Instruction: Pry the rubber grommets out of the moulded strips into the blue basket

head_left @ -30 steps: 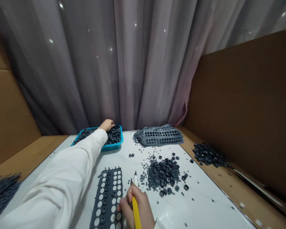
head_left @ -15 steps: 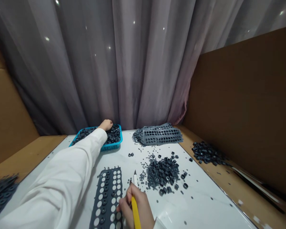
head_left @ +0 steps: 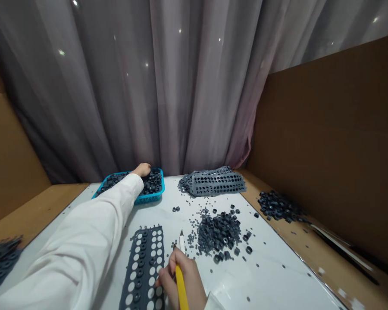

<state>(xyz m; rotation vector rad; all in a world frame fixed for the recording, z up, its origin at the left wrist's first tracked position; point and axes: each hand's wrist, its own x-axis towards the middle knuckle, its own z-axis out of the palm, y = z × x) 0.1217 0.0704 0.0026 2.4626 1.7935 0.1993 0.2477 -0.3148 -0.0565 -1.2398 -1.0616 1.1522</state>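
My left hand reaches into a blue plastic basket full of small black rubber rings. Its fingers are curled among the rings, and what they hold, if anything, is hidden. Closed round a slim tool with a yellow shaft, my right hand is low in the middle. The tool has a white front end with a dark point; a second dark point shows beside the fingers. Right beside this hand lies a dark rubber sheet with rows of round white holes, several of them filled with black rings.
A heap of small black pieces lies right of my right hand, with loose bits scattered round it. Perforated grey sheets are stacked at the back. Another black pile sits by the cardboard wall. More dark sheets lie at left.
The whole view has shifted slightly, so things appear a little further left. My left hand stays in the basket, and my right hand keeps its grip on the yellow tool.
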